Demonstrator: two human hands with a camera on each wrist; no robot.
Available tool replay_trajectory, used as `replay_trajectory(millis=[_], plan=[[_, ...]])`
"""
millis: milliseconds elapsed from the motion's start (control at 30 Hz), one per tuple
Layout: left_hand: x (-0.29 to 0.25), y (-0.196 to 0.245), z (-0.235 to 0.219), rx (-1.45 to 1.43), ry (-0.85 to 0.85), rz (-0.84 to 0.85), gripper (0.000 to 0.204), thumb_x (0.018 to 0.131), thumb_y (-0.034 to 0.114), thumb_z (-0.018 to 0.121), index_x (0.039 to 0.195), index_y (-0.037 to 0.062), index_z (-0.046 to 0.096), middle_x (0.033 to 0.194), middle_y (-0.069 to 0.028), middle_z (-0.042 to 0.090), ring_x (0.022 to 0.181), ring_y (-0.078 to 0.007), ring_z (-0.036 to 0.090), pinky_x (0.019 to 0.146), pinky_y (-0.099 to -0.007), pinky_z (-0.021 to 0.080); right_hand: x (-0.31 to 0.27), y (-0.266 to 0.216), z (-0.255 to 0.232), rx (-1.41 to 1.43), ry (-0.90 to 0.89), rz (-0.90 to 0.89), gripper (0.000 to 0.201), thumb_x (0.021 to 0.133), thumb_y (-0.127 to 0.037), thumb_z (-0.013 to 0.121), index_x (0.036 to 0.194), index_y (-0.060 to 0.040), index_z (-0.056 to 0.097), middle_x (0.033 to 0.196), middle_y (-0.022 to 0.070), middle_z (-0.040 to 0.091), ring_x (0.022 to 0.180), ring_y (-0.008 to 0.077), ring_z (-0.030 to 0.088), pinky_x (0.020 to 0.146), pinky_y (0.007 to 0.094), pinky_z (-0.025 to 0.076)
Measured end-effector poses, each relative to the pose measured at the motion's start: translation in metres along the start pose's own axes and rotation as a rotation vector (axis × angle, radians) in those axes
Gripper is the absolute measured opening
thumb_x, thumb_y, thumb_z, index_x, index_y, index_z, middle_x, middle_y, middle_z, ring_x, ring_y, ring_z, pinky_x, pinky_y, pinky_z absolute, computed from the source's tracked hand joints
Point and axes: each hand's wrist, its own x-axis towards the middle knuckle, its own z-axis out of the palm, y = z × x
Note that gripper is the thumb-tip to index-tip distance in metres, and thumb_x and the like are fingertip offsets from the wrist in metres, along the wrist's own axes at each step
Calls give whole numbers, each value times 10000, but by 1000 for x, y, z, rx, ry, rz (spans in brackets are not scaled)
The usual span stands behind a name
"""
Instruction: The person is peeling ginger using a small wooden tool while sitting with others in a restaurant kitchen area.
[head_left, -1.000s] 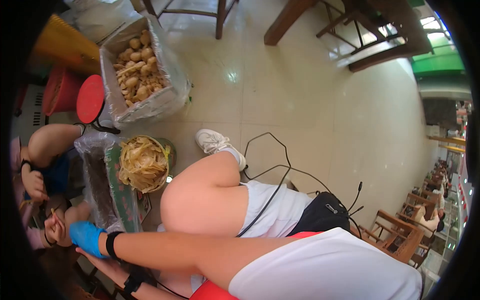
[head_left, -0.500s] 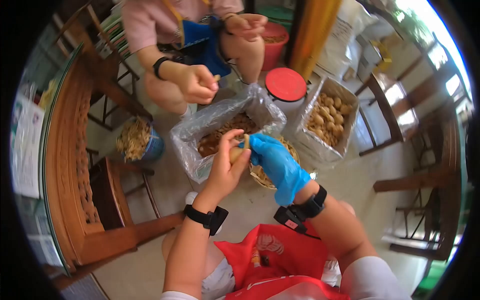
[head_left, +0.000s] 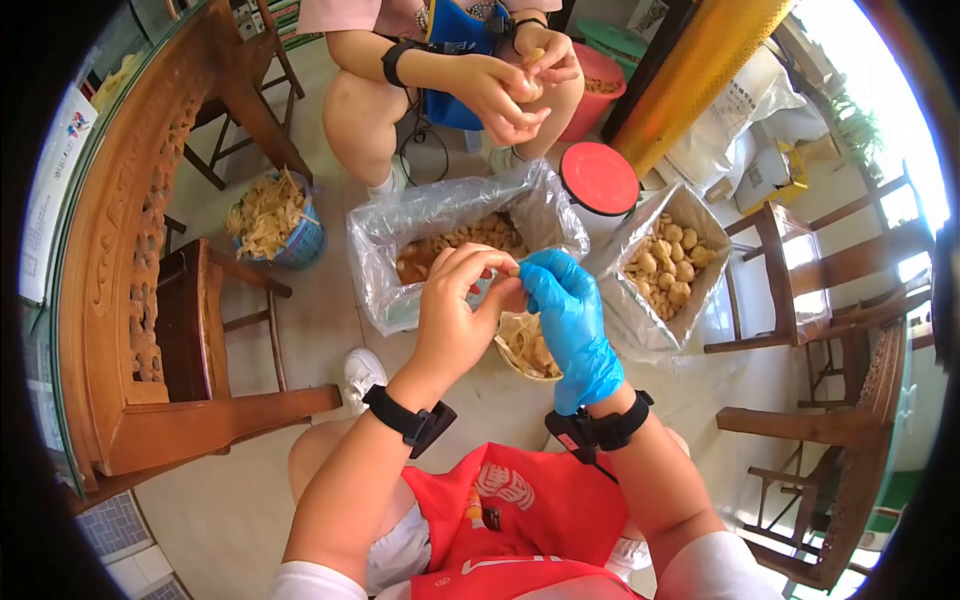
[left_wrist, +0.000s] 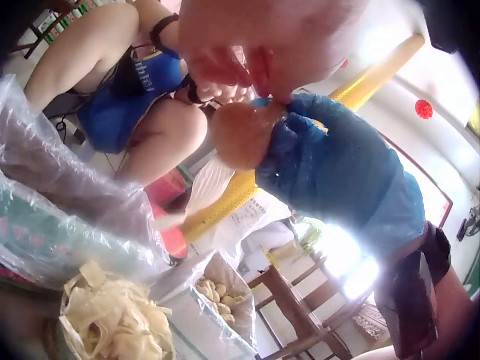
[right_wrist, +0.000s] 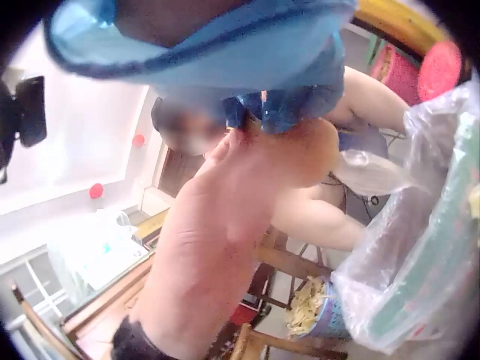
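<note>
My bare left hand [head_left: 455, 310] grips a round tan root vegetable [left_wrist: 241, 135], mostly hidden by my fingers in the head view. A pale, thin strip of peel [left_wrist: 210, 184] hangs beneath it. My right hand [head_left: 572, 325], in a blue glove, pinches at the vegetable's side, its fingertips meeting those of the left hand. Both hands are raised over a basket of pale peelings [head_left: 530, 340] and the near side of a plastic-lined box [head_left: 372, 275]. Brown pieces [head_left: 462, 240] lie inside that box.
Opposite, a seated person holds a similar piece [head_left: 525, 88] in both hands. To the right stand a red-lidded bucket [head_left: 600, 178] and a lined box [head_left: 640, 320] of round vegetables. At left are a blue bucket [head_left: 305, 245] of peelings and a wooden chair [head_left: 190, 330].
The head view has swung from the side to face forward. My two hands, earlier reaching out at its left edge, are now in the middle. The other person's hands have come together.
</note>
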Motion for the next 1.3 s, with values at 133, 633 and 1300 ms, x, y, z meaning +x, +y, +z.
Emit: replay_trajectory(millis=[133,633,1300], plan=[[-4,2,12,-157,72,-128,115,781,44,657,886,46,610,936,-52,608,807,-163,548,642,-264,438,0,8,4,223,51,59,76,869,-110,570,877,-35,578,771,7,549,670,78,492,607,242,422],[-13,-8,29,-891,83,-470,150,938,170,538,1067,96,549,1043,-18,557,997,-119,499,914,-270,367,-1,7,10,319,176,286,179,937,-212,531,891,-48,586,713,-1,551,600,70,447,550,217,373],[9,-37,26,-1072,328,-620,174,925,201,565,996,57,632,926,-29,631,859,-117,571,817,-268,434,-2,3,8,585,215,219,147,948,-159,508,941,-37,591,822,16,575,646,76,456,626,210,403]])
